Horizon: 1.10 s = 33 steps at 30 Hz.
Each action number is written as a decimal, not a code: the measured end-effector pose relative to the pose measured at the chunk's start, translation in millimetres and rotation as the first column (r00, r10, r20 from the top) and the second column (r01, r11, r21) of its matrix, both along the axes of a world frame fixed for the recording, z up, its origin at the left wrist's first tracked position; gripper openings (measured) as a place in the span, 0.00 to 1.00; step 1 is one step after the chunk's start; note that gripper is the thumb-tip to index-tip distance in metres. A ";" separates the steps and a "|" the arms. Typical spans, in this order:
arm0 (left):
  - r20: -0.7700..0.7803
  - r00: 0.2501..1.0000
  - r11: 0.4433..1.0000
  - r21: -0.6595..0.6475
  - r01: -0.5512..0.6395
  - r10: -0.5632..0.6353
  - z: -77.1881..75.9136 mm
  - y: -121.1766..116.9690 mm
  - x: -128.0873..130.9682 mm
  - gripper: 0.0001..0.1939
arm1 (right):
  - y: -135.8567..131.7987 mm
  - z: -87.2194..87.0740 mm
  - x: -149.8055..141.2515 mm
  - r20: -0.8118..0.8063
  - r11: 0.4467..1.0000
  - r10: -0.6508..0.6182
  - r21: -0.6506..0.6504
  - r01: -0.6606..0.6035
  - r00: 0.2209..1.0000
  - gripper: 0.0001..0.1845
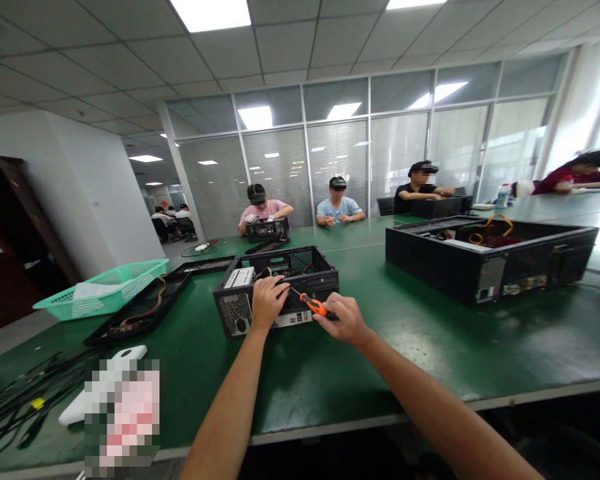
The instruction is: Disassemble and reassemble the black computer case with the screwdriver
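Observation:
An open black computer case (327,279) lies on its side on the green table, its rear panel facing me. Inside its left end sits a power supply (239,277) with a white label. My right hand (344,319) is closed around the orange handle of a screwdriver (314,305), whose shaft points left toward the upper rear of the case. My left hand (270,300) rests at the case's top rear edge, close to the screwdriver's tip. Its fingers are bent together, and whatever they may hold is too small to make out.
A larger open case (430,267) stands to the right. On the left are a green basket (70,308), a black side panel (167,300), black cables (45,393) and a white object (130,353). Several people sit across the green table (360,373), one working on another case (267,230).

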State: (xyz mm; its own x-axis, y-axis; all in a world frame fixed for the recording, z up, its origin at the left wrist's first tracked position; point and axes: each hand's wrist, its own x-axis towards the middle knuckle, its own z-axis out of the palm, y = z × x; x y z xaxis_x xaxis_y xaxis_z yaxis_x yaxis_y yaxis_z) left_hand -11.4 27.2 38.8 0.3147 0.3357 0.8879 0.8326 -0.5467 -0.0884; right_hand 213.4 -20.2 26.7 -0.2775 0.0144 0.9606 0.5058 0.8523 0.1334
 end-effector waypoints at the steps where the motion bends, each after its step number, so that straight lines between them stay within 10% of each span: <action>1: 0.000 1.000 1.000 -0.001 -0.001 0.001 0.0 0.0 0.1 0.07 | 0.2 0.3 0.1 0.006 1.000 -0.009 0.000 0.009 1.000 0.08; 33: 0.020 1.000 1.000 -0.001 0.005 -0.005 3.1 -3.6 2.7 0.06 | -1.4 1.8 -0.3 0.075 1.000 -0.014 -0.016 0.015 0.997 0.11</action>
State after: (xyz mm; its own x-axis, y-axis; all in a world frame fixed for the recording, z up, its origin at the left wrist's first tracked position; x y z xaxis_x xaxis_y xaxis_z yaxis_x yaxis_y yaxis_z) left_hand -8.8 23.6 41.9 0.2986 0.3354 0.8935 0.8315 -0.5510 -0.0711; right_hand 213.1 -21.6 28.5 -0.3483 0.0346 0.9368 0.5071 0.8474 0.1573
